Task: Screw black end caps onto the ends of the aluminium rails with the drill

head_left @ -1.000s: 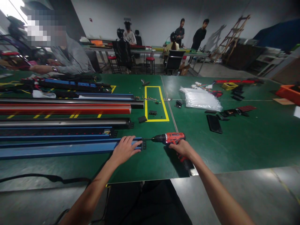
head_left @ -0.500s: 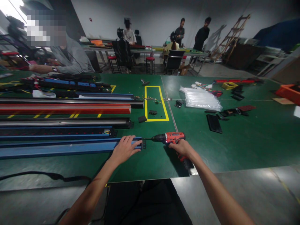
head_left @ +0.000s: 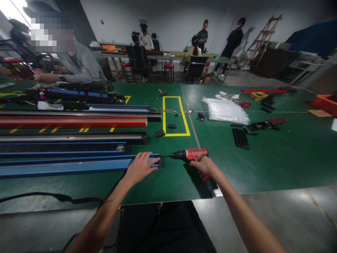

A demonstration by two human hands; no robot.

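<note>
A long blue metal channel [head_left: 79, 169] lies on the green table from the left edge to the middle. My left hand [head_left: 140, 167] grips its right end from above, fingers over the far rail and thumb toward the end. A black end cap [head_left: 162, 162] with openings sits at that end. In my right hand [head_left: 204, 165] is a red and black cordless drill [head_left: 195, 154], fingers around the handle. Its long bit [head_left: 165, 155] points left and reaches the far corner of the channel's end. Whether the tip sits in a screw is too small to tell.
More channels, including an orange one [head_left: 126, 122], lie beyond. Loose screws and black caps [head_left: 172, 126] lie around a yellow taped rectangle [head_left: 177, 135]. Bubble wrap [head_left: 228, 111] and a black flat box [head_left: 240, 138] are at right. A co-worker in grey [head_left: 84, 65] sits far left.
My hands, the drill and the blue channel look the same. In the background, a standing person in black has shifted to the right.
</note>
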